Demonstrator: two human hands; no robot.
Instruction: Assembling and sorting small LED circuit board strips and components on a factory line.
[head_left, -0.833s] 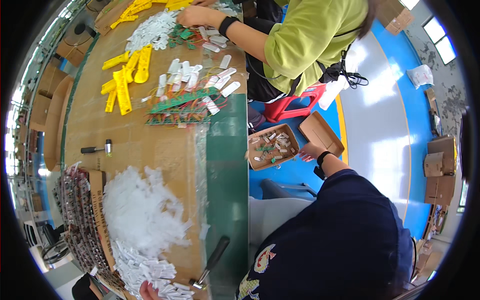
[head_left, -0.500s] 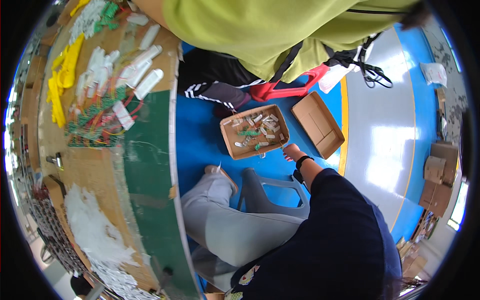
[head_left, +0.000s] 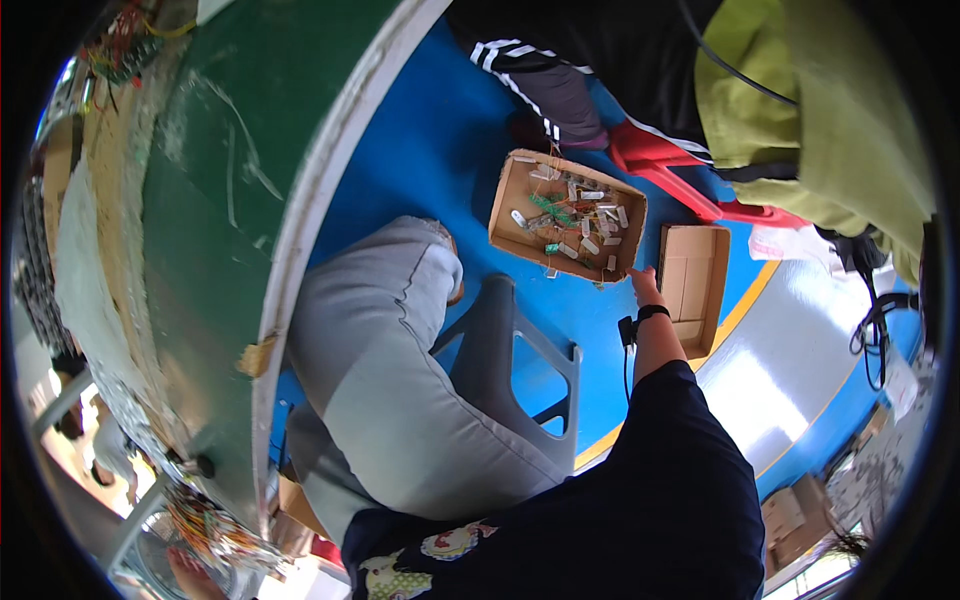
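Observation:
My right hand [head_left: 647,286] reaches down to the near right corner of a shallow cardboard box [head_left: 508,232] on the blue floor. Its fingers close on that corner's rim; the fingertips are small and partly hidden. Inside the box lie several small white plastic housings [head_left: 592,195], with green circuit boards [head_left: 548,208] and thin wires among them. A black band with a small attached block circles my right wrist. My left hand does not show for certain. At the lower left rim a hand [head_left: 190,575] appears near loose coloured wires [head_left: 215,530], and I cannot tell whose it is.
An empty cardboard tray [head_left: 690,300] lies right of the box. A grey plastic stool [head_left: 490,350] stands beside my legs. The green-topped workbench [head_left: 240,170] runs along the left. A co-worker in a green top [head_left: 850,120] sits beyond on a red stool [head_left: 665,175].
The view has turned and shifted, so the bench fills more of the left side and its piled parts have mostly left view. My right hand has come against the box's corner.

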